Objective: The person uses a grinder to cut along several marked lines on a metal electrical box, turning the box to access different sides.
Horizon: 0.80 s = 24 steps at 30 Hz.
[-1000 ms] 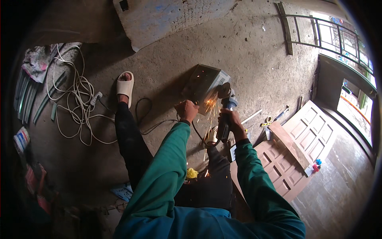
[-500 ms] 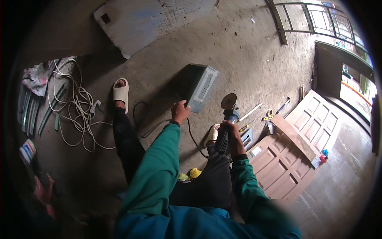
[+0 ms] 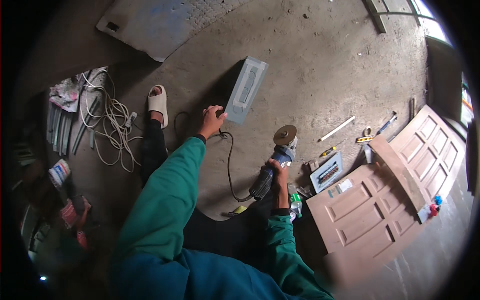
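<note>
A grey metal box (image 3: 245, 92) with oblong outlines and a light border on its face stands on the concrete floor ahead of me. At its near left corner is my left hand (image 3: 213, 121), its fingers apart and bent; the fingertips are at the box's edge, and whether they press on it is hard to tell. My right hand (image 3: 280, 175) is wrapped around the body of a blue and black angle grinder (image 3: 265, 181). The grinder's round disc (image 3: 285, 135) points away from me, and its dark cord (image 3: 230, 170) loops toward the left hand.
Pale wooden panelled doors (image 3: 352, 210) lie on the right, a board across them. Near them are a grey plate with a row of parts (image 3: 327, 172), a white stick (image 3: 337, 128), a hammer (image 3: 387, 122) and a bottle (image 3: 296, 205). A tangled white extension cord (image 3: 117, 125) and metal strips (image 3: 60, 130) lie left.
My view has shifted. The box has turned so its face shows more fully. My left fingers have loosened at its corner. The grinder has tilted, showing more of its body, still in my right hand.
</note>
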Available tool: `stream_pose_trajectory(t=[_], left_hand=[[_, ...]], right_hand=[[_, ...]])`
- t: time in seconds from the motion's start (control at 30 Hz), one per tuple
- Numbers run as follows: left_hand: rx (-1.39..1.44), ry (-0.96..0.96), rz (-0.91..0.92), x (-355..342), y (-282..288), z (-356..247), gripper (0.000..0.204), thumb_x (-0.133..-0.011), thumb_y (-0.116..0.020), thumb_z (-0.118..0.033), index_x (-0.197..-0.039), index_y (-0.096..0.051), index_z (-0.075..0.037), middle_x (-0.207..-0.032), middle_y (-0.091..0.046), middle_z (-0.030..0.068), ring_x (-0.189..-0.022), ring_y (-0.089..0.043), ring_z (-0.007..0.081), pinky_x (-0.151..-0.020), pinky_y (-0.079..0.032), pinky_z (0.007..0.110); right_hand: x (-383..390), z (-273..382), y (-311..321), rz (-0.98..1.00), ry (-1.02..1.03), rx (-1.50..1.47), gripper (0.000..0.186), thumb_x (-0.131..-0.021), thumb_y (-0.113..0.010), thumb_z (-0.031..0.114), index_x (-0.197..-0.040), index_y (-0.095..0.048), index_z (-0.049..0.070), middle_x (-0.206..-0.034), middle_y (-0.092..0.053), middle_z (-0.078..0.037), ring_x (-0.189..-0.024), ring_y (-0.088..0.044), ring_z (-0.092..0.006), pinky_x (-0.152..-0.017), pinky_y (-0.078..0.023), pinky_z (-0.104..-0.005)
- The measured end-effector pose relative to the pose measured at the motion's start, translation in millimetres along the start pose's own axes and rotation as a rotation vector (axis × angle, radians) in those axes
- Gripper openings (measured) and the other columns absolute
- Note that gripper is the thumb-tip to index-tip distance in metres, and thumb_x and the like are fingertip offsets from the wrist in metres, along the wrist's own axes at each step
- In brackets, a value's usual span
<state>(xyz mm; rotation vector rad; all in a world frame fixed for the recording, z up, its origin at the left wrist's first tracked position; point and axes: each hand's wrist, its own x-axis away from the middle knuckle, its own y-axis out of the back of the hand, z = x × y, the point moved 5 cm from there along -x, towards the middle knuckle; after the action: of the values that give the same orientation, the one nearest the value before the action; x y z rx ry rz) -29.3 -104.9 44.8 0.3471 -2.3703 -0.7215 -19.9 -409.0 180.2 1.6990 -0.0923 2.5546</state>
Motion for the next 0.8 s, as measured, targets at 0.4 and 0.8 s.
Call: stream_pose_trajectory(t=[0.4, 0.8], left_hand=[[-0.298, 0.072, -0.031, 47, 21, -47, 0.069, -0.072, -0.076, -0.040, -0.126, -0.047, -0.006, -0.125, -0.049, 0.0163, -0.118, -0.043, 0.0348, -0.101, -0.032, 0.046], [-0.205, 0.231, -0.255, 26, -45, -61, 0.105, -0.057, -0.085, -0.036, -0.134, -0.025, 0.004, -0.127, -0.040, 0.0249, -0.122, -0.037, 0.0376, -0.102, -0.028, 0.046]], right_hand=[[-40, -19, 29, 0.061, 0.031, -0.105, 0.030, -0.072, -0.071, 0.013, -0.091, -0.052, -0.001, -0.073, -0.059, -0.009, -0.058, -0.063, -0.0215, -0.053, -0.051, -0.0330], [-54, -32, 44, 0.067, 0.019, -0.102, 0.034, -0.072, -0.072, 0.014, -0.094, -0.053, -0.003, -0.076, -0.060, -0.010, -0.060, -0.062, -0.0209, -0.055, -0.051, -0.0330]])
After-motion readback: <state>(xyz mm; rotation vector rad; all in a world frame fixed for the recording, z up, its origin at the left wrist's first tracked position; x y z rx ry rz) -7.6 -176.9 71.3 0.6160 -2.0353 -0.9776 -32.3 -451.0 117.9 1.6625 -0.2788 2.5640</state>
